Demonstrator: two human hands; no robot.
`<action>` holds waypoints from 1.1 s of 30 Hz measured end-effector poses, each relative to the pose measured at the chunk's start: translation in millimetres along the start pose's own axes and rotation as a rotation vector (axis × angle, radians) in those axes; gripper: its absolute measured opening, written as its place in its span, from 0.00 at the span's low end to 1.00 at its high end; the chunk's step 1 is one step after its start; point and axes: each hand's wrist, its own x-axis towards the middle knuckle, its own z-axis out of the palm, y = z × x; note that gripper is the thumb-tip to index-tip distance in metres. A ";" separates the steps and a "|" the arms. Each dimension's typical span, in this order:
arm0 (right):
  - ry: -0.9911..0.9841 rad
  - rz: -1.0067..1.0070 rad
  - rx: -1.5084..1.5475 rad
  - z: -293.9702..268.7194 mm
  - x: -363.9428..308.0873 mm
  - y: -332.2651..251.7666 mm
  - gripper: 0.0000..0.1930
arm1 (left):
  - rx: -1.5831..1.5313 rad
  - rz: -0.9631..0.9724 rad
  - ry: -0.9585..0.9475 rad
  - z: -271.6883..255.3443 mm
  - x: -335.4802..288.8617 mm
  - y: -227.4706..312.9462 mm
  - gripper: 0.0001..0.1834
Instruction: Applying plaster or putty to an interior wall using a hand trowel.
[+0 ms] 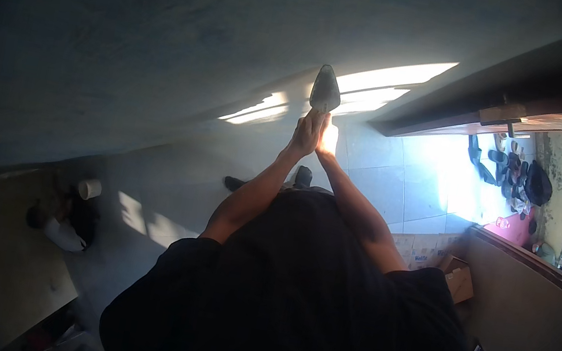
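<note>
A grey trowel (pixel 325 90) with a pointed, leaf-shaped blade is held up in front of me, tip away, against the grey plastered wall (pixel 171 31). Both my arms stretch out to it. My left hand (pixel 307 135) is closed at the base of the blade, and my right hand (pixel 328 137) presses in beside it, partly washed out by sunlight. The handle is hidden by the hands. Bright strips of sunlight lie across the wall just behind the blade.
A doorway at right has several shoes (pixel 509 169) on the tiles outside. A cardboard box (pixel 457 279) stands at lower right. At lower left, another person (pixel 68 225) is beside a white bucket (pixel 90 189). My dark shoes (pixel 304 176) are on the floor below.
</note>
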 end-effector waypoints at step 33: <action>0.087 -0.073 0.127 -2.1 3.3 -2.5 0.19 | -0.043 0.079 0.039 -0.5 3.9 2.7 0.15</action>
